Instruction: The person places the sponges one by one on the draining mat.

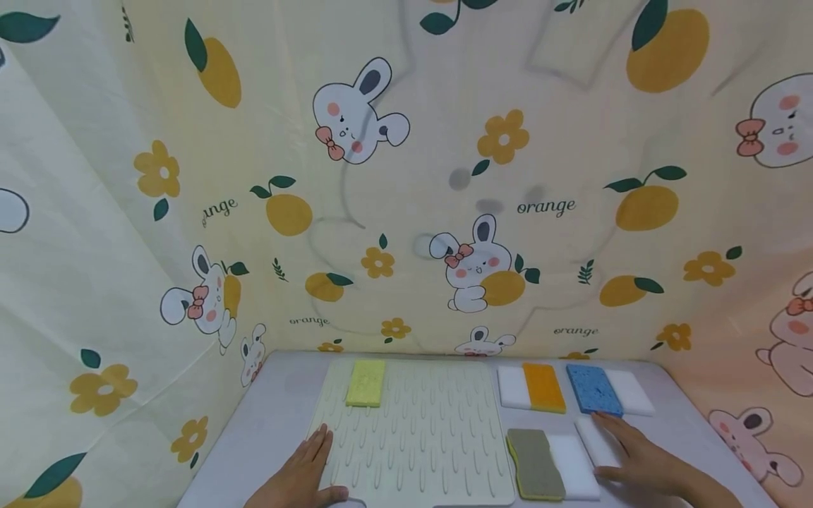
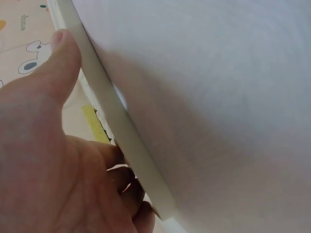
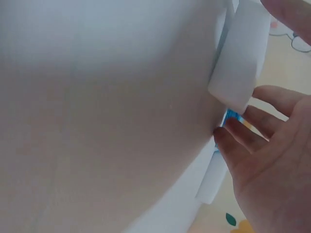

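Note:
My left hand [image 1: 298, 469] rests along the left edge of a pale ridged mat [image 1: 419, 437], fingers extended and thumb spread toward the near edge. The left wrist view shows the thumb and fingers at the mat's side wall [image 2: 116, 116]. A yellow sponge [image 1: 366, 383] lies on the mat's far left part. On the right, my right hand [image 1: 648, 458] holds a white sponge block [image 1: 597, 441] by its ends, thumb at the near end and fingers at the far end. In the right wrist view this white block [image 3: 240, 58] looks tilted, with fingertips at its lower corner.
Right of the mat, an orange sponge [image 1: 543, 387] lies against a white one [image 1: 513, 387]. Farther right, a blue sponge [image 1: 594, 389] lies beside another white block [image 1: 630, 392]. Nearer, a grey-topped yellow sponge [image 1: 536, 464] adjoins a white block [image 1: 574, 466]. A printed curtain [image 1: 406, 176] encloses the table.

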`<state>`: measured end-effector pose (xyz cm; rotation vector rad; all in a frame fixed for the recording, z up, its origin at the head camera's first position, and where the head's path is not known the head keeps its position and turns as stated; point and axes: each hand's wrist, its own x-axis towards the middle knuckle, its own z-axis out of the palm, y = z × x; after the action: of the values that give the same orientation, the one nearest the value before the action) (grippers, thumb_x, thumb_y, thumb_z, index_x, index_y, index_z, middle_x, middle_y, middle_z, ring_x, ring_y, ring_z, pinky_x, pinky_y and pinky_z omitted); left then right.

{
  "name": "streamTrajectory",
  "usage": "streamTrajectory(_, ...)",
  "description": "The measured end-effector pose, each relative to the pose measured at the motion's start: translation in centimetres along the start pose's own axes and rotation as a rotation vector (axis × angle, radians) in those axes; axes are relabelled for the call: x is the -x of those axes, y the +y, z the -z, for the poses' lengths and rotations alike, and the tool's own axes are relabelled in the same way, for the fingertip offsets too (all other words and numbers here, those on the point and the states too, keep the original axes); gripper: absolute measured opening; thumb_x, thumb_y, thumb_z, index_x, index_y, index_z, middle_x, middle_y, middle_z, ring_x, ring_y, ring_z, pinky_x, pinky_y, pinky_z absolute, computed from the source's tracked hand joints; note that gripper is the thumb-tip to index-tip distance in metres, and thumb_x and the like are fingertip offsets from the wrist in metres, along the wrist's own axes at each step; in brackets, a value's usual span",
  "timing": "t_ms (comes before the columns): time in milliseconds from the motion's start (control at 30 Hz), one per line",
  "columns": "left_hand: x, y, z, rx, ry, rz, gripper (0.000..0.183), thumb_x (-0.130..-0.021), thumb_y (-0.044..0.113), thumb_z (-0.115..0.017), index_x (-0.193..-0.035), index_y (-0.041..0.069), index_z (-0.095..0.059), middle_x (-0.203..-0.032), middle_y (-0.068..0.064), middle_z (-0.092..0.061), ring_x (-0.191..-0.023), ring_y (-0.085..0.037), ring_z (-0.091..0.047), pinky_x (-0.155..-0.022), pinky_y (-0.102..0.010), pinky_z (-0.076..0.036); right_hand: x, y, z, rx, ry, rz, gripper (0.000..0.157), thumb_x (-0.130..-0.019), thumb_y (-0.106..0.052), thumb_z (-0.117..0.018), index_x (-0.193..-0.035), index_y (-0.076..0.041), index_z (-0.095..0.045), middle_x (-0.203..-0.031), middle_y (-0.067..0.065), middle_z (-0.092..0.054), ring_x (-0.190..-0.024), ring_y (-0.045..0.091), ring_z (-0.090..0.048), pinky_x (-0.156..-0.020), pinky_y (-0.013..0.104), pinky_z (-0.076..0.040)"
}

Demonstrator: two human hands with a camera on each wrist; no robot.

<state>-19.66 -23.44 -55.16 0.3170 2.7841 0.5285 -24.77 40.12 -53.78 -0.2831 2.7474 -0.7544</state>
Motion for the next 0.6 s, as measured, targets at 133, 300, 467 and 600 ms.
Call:
streamTrajectory(133,0.05,0.1,0.0,0.001,0.01,0.009,0.119,-0.086,0.068,-0.077,-0.165,-0.007,-0.031,-0.175,-0.025,-0.022,-0.161,-0.045,-0.022,-0.129,-0.065,-0.021,0.59,0.12,0.35,-0.004,-0.011,0.06,0.111,-0.089,-0.04,-0.089,-0.161,0.014,-0.025,-0.159,0.049,-0.023,-0.141,0.074,-0.027,-0.109,0.086,-0.029)
streamTrajectory(300,0.05,0.18,-0.04,0.001,0.012,0.004,0.118,-0.086,0.067,-0.078,-0.164,-0.008,-0.031,-0.174,-0.027,-0.023,-0.161,-0.046,-0.022,-0.128,-0.065,-0.022,0.7,0.22,0.5,-0.017,-0.042,0.026,0.115,-0.088,-0.04,-0.09,-0.164,0.012,-0.02,-0.161,0.049,-0.017,-0.143,0.074,-0.022,-0.11,0.088,-0.024)
streamTrajectory(467,0.04,0.05,-0.25,-0.006,0.024,-0.017,0.117,-0.088,0.066,-0.078,-0.163,-0.01,-0.031,-0.173,-0.028,-0.024,-0.16,-0.047,-0.024,-0.128,-0.066,-0.023,0.73,0.39,0.52,-0.035,-0.064,-0.001,0.114,-0.09,-0.038,-0.088,-0.165,0.011,-0.018,-0.162,0.048,-0.015,-0.144,0.073,-0.021,-0.112,0.087,-0.022)
streamTrajectory(600,-0.03,-0.01,-0.23,-0.014,0.025,-0.011,0.119,-0.086,0.068,-0.077,-0.164,-0.009,-0.031,-0.174,-0.027,-0.024,-0.161,-0.046,-0.023,-0.128,-0.065,-0.023,0.75,0.47,0.71,-0.038,-0.063,0.012,0.111,-0.092,-0.037,-0.086,-0.164,0.012,-0.018,-0.162,0.049,-0.016,-0.144,0.074,-0.02,-0.111,0.087,-0.022)
